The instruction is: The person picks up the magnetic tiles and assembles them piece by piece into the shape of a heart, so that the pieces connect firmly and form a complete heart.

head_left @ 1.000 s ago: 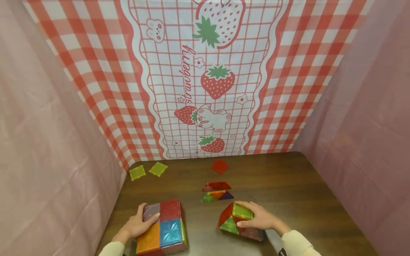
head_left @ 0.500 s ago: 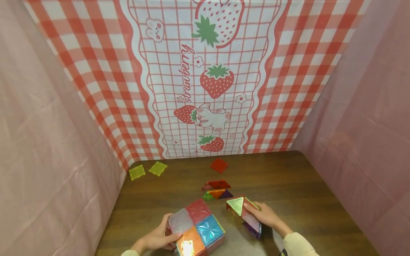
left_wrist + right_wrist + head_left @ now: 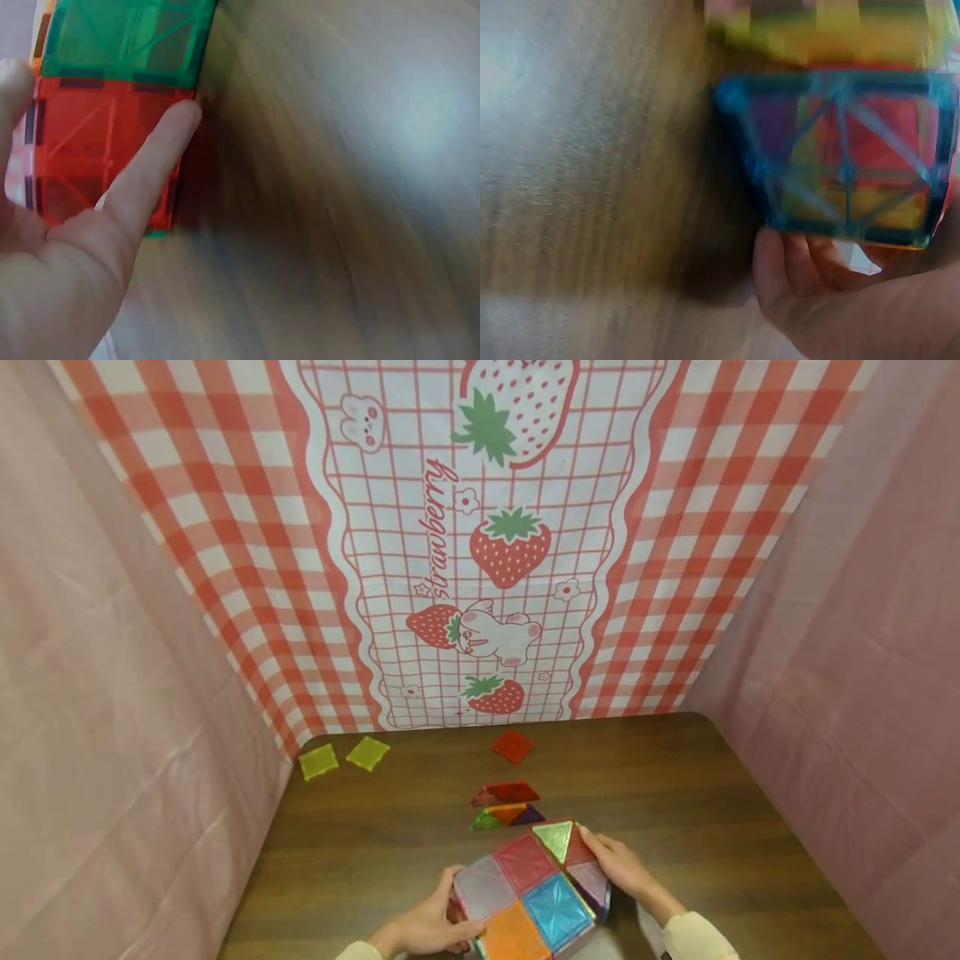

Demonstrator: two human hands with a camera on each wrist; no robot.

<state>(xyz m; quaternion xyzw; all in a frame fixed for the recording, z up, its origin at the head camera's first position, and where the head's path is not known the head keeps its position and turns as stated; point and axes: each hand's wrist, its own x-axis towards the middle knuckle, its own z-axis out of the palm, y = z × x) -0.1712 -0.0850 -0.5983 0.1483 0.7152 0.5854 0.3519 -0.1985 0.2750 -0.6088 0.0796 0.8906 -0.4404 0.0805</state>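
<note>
My left hand (image 3: 431, 920) grips a flat square box of magnetic tiles (image 3: 517, 893), its thumb near the orange tile. Grey, pink, orange and blue squares form the top. Red and green side tiles (image 3: 120, 37) show in the left wrist view, a finger lying along the red one. With my right hand (image 3: 622, 864) I hold a smaller magnetic tile block (image 3: 557, 841), faced with green, red and lilac tiles on top. Its blue-framed side (image 3: 846, 161) faces the right wrist camera. The two builds sit side by side at a slight angle; whether they touch all along is unclear.
Behind the box stands a low row of triangular tiles (image 3: 506, 815), with red tiles (image 3: 513, 792) just beyond. A red square tile (image 3: 513, 747) and two yellow-green tiles (image 3: 367, 753) lie toward the table's back edge. Pink curtains (image 3: 832, 677) flank the wooden table (image 3: 637, 768).
My left hand has carried the tile box rightward and turned it, up beside the smaller block. My right hand has rotated the smaller block, then kept it nearly in place.
</note>
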